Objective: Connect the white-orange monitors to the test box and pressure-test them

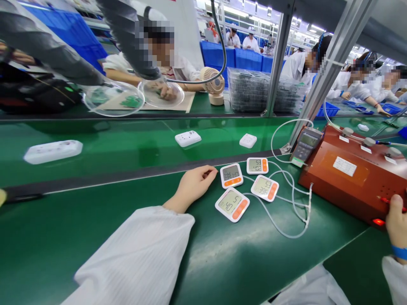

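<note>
My left hand [196,184] rests on the green bench with its fingers curled in and nothing visible in them. Just right of it lie several white blood pressure monitors with orange buttons and lit number displays. The closest ones are an upright-turned monitor [231,173] and a tilted monitor [229,203]. Clear thin tubes [270,212] run from them to a junction and on to a red-brown box [352,169]. My right hand [397,220] is at the box's front face, beside red controls and a glowing red switch [378,222]; its fingers are partly cut off by the frame edge.
A handheld pressure meter [307,143] leans against the box. Beyond a dark rail, a green conveyor [133,144] carries white power strips [188,138]. A metal post [330,67] rises behind the meter. Across stand a small fan [213,84], stacked clear trays [251,91], fume hoods [114,99] and co-workers.
</note>
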`<state>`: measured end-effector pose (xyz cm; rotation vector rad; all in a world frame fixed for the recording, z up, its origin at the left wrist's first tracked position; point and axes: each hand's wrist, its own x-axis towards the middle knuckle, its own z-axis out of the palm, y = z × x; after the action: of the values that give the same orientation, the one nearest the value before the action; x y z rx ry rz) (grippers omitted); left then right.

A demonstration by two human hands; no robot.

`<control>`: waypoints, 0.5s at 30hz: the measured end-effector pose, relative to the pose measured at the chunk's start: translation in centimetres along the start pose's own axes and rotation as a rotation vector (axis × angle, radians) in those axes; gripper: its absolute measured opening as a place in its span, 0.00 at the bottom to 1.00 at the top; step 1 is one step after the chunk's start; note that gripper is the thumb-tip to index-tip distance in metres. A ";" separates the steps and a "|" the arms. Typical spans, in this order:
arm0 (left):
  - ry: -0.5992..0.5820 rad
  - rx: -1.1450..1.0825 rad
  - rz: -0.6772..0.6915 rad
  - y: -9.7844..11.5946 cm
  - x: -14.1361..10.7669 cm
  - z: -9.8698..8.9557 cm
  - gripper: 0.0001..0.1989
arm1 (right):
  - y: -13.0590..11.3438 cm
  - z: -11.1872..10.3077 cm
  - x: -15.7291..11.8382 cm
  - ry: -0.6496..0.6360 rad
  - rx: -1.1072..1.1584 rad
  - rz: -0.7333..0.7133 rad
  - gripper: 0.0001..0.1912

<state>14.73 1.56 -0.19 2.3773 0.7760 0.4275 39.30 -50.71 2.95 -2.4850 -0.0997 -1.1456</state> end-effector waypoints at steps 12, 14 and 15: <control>0.006 0.003 -0.005 0.0 0.0 0.0 0.21 | -0.3 0.1 -0.2 0.058 0.017 -0.049 0.31; 0.008 -0.003 -0.001 0.0 0.0 0.0 0.21 | -0.3 0.2 -0.4 0.089 0.019 -0.060 0.28; 0.008 -0.004 -0.001 0.1 0.0 0.0 0.21 | -0.3 0.3 -0.4 0.098 0.020 -0.062 0.28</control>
<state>14.76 1.52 -0.17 2.3731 0.7786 0.4376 39.18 -50.31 2.58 -2.4189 -0.1604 -1.2838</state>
